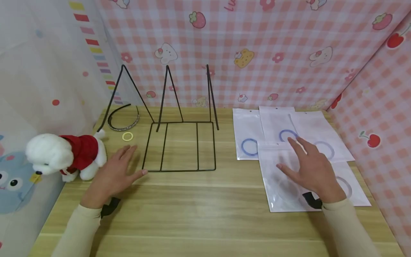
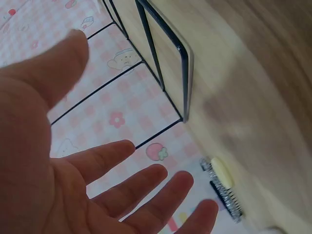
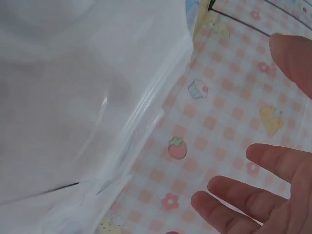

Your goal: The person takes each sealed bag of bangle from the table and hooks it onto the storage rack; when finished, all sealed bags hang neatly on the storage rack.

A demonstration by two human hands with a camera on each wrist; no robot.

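My left hand (image 1: 113, 175) hovers with spread fingers over the table's left side, by the front left corner of a black wire rack (image 1: 197, 146). In the left wrist view the palm faces the rack and the fingers hold nothing. My right hand (image 1: 313, 173) reaches with loosely extended fingers over several white zip bags (image 1: 273, 171); whether it touches them I cannot tell. Bluish and pale rings show through the bags, such as a blue ring (image 1: 243, 147). In the right wrist view a white bag (image 3: 73, 107) lies beside the empty fingers.
Behind the left hand lie a pale yellow ring (image 1: 123, 136) and a dark, glittery headband (image 1: 120, 129). A white plush dog (image 1: 48, 153) in red clothes stands at the left edge. Upright wire dividers rise from the rack. Printed cloth (image 1: 218, 46) encloses the table (image 1: 205, 214).
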